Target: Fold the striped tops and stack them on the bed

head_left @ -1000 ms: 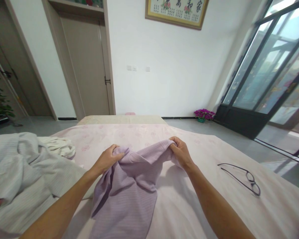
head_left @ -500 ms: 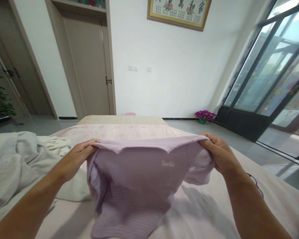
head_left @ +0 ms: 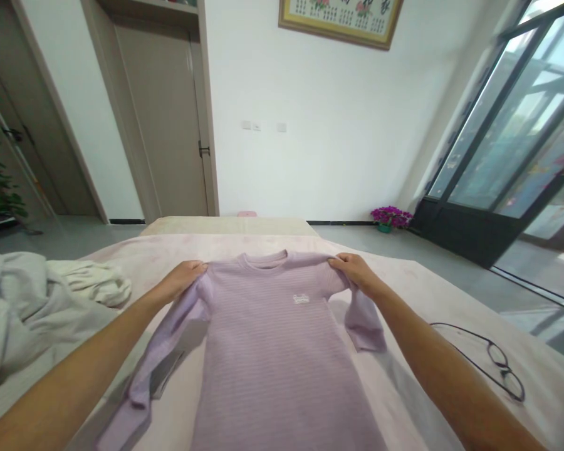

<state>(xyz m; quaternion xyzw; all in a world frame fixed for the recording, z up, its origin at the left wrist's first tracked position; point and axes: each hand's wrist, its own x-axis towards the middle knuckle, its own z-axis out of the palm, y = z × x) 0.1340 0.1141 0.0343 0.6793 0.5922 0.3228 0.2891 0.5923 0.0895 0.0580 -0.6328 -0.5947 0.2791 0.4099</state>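
Note:
A light purple long-sleeved shirt [head_left: 272, 357] with fine stripes and small white lettering on the chest is stretched out in front of me, its neckline at the far end. My left hand [head_left: 188, 275] pinches its left shoulder, and my right hand [head_left: 355, 269] pinches the right shoulder. One sleeve hangs down to the left below my left forearm; the other drops short and bent beside my right wrist. The shirt's lower end runs out of view at the bottom.
A pale pink sheet [head_left: 404, 288] covers the surface below. Grey and cream cloths [head_left: 32, 313] lie heaped at the left. Black-framed glasses [head_left: 498, 363] rest at the right, close to my right forearm. Purple flowers [head_left: 390, 217] stand on the floor beyond.
The shirt has gone from bunched and sagging to spread flat, with its collar and body showing. My hands have come closer together. The glasses at the right are now uncovered.

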